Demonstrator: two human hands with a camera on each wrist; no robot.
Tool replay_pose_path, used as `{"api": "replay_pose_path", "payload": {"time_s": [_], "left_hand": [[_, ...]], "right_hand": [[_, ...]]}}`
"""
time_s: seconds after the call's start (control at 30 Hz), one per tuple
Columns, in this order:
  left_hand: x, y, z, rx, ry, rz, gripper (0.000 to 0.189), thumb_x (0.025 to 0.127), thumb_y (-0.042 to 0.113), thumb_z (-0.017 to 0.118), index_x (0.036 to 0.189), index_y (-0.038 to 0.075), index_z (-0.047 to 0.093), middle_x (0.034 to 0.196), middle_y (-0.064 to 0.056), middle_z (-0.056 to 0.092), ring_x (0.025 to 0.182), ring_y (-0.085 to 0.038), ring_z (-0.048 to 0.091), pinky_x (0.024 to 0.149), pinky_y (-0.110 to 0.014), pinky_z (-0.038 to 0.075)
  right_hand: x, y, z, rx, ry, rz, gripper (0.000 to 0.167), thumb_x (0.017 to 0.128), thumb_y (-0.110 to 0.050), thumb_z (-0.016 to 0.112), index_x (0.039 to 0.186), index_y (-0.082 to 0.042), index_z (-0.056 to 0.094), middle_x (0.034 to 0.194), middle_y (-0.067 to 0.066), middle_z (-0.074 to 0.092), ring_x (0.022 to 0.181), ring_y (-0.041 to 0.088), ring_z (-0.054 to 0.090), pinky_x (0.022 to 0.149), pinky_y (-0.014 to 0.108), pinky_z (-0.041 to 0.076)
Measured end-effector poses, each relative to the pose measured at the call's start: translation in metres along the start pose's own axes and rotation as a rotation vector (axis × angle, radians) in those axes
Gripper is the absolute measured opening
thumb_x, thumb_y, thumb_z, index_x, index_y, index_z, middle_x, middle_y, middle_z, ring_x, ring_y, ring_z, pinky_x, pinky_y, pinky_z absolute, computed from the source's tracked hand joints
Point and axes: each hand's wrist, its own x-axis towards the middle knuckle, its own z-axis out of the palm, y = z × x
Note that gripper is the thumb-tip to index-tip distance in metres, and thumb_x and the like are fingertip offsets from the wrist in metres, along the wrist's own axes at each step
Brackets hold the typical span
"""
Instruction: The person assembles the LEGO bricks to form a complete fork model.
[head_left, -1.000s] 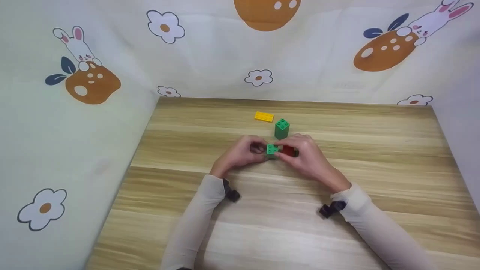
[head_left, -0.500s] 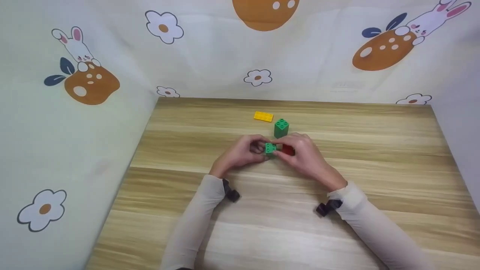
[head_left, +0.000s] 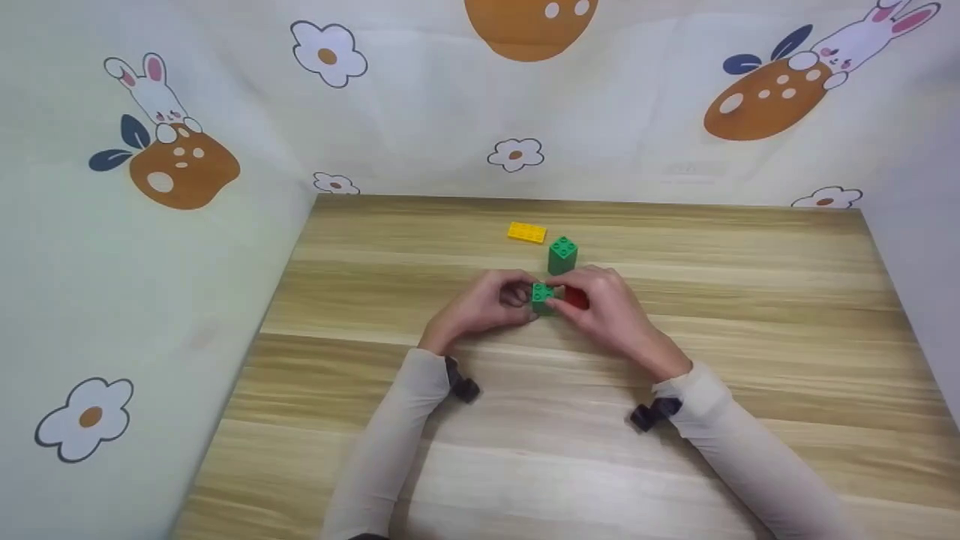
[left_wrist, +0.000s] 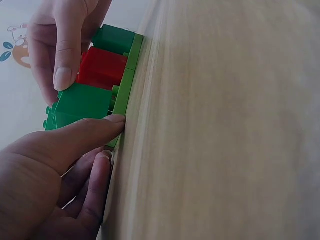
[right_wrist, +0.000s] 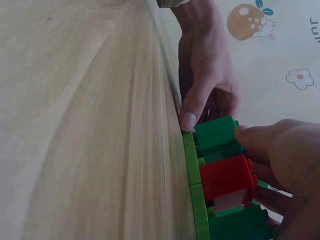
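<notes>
In the head view, my right hand [head_left: 611, 307] pinches a green toy building brick [head_left: 542, 294] between thumb and fingers. This brick [left_wrist: 82, 102] is above one end of a row of light green base plates [left_wrist: 131, 75], slightly tilted, with plate studs showing beneath it. My left hand [head_left: 491, 304] grips that end of the plates, its thumb [left_wrist: 115, 119] against the edge. Beside the held brick sits a red brick [right_wrist: 227, 175] on the plates, then another green brick [right_wrist: 240, 225]. The right hand hides much of the red brick in the head view.
A tall green brick [head_left: 562, 256] stands on the wooden table [head_left: 375, 285] just beyond the hands. Behind it, to the left, lies a flat yellow plate [head_left: 527, 232]. Patterned cloth walls [head_left: 420, 97] rise at the table's back and sides.
The green brick has turned a little in the right hand's fingers, so its studs now face up more squarely. The right hand has shifted slightly left; the left hand stays at the plates' end.
</notes>
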Motion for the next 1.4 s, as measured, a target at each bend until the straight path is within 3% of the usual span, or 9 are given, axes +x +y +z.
{"api": "replay_pose_path", "payload": {"time_s": [0.3, 0.73, 1.07, 1.4], "left_hand": [[0.0004, -0.0002, -0.0013, 0.018, -0.008, 0.000, 0.043, 0.090, 0.016, 0.089, 0.130, 0.013, 0.074, 0.113, -0.003, 0.078, 0.102, -0.013, 0.072, 0.095, -0.029, 0.063], [0.0003, -0.0008, -0.0003, 0.027, 0.004, 0.006, 0.031, 0.091, 0.018, 0.089, 0.120, 0.016, 0.078, 0.113, 0.001, 0.079, 0.102, -0.012, 0.073, 0.095, -0.031, 0.063], [-0.0015, 0.0014, -0.0002, 0.024, 0.015, 0.018, 0.029, 0.091, 0.015, 0.088, 0.118, 0.015, 0.078, 0.112, 0.000, 0.079, 0.101, -0.011, 0.073, 0.095, -0.031, 0.063], [-0.0009, 0.0007, 0.0001, 0.039, 0.022, 0.024, 0.027, 0.090, 0.017, 0.089, 0.116, 0.017, 0.080, 0.110, 0.002, 0.080, 0.100, -0.011, 0.074, 0.095, -0.032, 0.063]], "right_hand": [[-0.0003, 0.0018, -0.0004, 0.021, -0.019, 0.024, 0.028, 0.096, -0.030, 0.085, 0.121, -0.016, 0.083, 0.110, 0.004, 0.081, 0.096, 0.020, 0.070, 0.088, 0.040, 0.055], [-0.0021, 0.0019, -0.0001, 0.020, -0.029, 0.045, 0.030, 0.096, -0.031, 0.085, 0.122, -0.018, 0.082, 0.114, 0.004, 0.081, 0.100, 0.019, 0.072, 0.082, 0.037, 0.057], [-0.0026, 0.0006, 0.0007, -0.023, -0.021, 0.024, 0.032, 0.096, -0.033, 0.085, 0.124, -0.017, 0.082, 0.117, 0.004, 0.081, 0.108, 0.021, 0.073, 0.097, 0.047, 0.058], [-0.0024, 0.0004, 0.0011, -0.021, -0.036, 0.043, 0.032, 0.096, -0.032, 0.085, 0.124, -0.017, 0.082, 0.116, 0.004, 0.081, 0.102, 0.021, 0.072, 0.092, 0.044, 0.058]]}}
